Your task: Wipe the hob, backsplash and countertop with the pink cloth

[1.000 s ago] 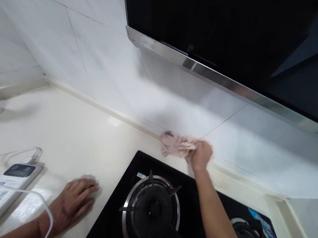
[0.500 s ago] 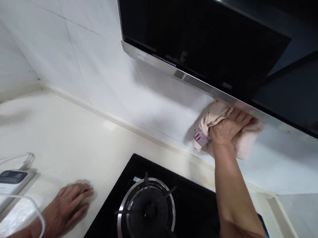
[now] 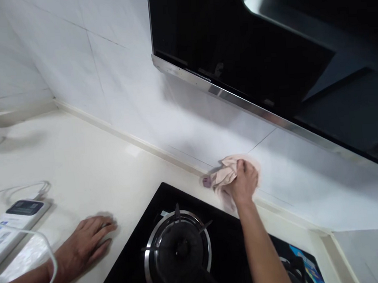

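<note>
Bunched under my right hand (image 3: pixel 245 181) is a pale pink cloth (image 3: pixel 226 174) with a purple patch at one end. The hand presses it to the white tiled wall (image 3: pixel 188 128), low down, just above the ledge at the back of the counter. My fingers are bent over the cloth and part of it is hidden beneath them. My left hand (image 3: pixel 87 243) lies on the cream countertop (image 3: pixel 80 167), fingers stretched out and holding nothing. Left of the black gas hob (image 3: pixel 127 268), it stays apart from the hob's edge.
A black range hood (image 3: pixel 221 47) with a metal lower edge overhangs the wall. The round burner (image 3: pixel 181 249) has upright pan supports. A white power strip (image 3: pixel 19 224) with a display lies at the left, and a white cable (image 3: pixel 48 244) crosses my left forearm.
My right hand has moved the cloth down and left along the wall, from beneath the hood's edge to near the counter ledge. My left hand stays on the countertop.
</note>
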Motion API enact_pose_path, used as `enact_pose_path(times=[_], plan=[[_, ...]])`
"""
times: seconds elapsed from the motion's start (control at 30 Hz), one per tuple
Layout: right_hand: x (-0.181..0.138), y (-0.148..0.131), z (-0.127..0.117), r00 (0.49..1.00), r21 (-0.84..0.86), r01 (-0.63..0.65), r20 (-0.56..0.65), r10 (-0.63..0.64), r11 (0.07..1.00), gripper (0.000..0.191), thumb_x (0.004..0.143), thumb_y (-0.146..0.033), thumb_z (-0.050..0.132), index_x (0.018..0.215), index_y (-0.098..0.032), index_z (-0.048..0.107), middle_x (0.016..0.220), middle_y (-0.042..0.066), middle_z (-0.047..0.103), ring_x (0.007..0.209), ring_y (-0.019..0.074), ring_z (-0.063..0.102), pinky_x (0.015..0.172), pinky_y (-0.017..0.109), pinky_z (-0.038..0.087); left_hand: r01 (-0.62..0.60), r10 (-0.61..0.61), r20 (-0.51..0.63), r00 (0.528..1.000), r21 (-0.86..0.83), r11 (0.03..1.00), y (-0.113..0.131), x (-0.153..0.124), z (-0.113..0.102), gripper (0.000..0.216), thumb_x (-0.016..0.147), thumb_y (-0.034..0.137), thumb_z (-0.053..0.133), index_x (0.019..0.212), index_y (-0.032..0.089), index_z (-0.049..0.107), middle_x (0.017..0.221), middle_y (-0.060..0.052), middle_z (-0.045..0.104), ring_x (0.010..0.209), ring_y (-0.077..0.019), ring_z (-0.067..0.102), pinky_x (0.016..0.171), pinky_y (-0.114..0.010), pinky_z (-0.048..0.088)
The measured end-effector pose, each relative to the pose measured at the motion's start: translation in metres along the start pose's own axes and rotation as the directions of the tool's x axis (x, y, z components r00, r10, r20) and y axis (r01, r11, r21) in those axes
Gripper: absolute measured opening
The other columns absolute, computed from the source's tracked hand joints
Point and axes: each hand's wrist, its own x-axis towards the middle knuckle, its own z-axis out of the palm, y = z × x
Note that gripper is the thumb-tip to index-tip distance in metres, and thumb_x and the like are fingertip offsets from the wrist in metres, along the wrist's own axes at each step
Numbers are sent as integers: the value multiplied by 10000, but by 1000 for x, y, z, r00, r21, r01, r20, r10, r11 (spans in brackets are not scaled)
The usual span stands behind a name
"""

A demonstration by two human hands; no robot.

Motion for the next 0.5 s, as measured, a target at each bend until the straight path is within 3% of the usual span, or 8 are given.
enact_pose_path(times=[0.13,0.23,0.3,0.37,0.43,0.5], plan=[[81,6,-64,953,-42,-28,-302,14,999,503,1018,-392,489,1445,-161,620,1427,247,566,1216,401,492,1039,590,411,28,-29,-41,999,-35,999,4,2,2,282,968,262,625,1236,327,683,1178,12,766,1153,-207,689,1025,-342,502],[102,5,-76,910,-55,-49,-415,22,997,554,1048,-491,471,1435,-124,625,1375,264,581,1237,417,492,1050,594,405,106,-110,-44,993,-79,991,11,1,4,258,1011,275,578,1237,315,694,1200,-2,754,1180,-220,672,1052,-370,481],[86,4,-57,910,-17,-52,-413,41,999,553,1067,-446,426,1486,-123,585,1420,275,559,1261,420,499,1039,598,425,122,-125,-31,992,-89,989,12,-2,6,260,1017,284,570,1240,315,699,1219,-10,748,1191,-225,663,1050,-375,476],[49,2,-24,941,20,-62,-331,65,998,520,1059,-338,411,1509,-128,566,1445,286,549,1278,420,513,1025,601,448,121,-123,-17,992,-90,989,11,-4,7,267,1014,288,572,1250,318,694,1230,-15,743,1204,-227,653,1057,-380,470],[5,-1,11,988,22,-43,-146,45,999,500,1012,-216,443,1481,-133,598,1409,282,586,1261,409,547,1018,574,469,102,-103,-5,995,-81,991,8,-5,7,273,1003,268,585,1256,309,680,1235,-19,739,1220,-224,643,1070,-377,464],[-34,-4,38,997,8,10,72,-11,1000,510,951,-125,482,1434,-146,645,1370,259,632,1206,383,588,1007,525,488,54,-54,4,999,-45,998,5,-4,3,286,979,246,620,1256,293,670,1227,-21,740,1219,-216,640,1068,-355,469]])
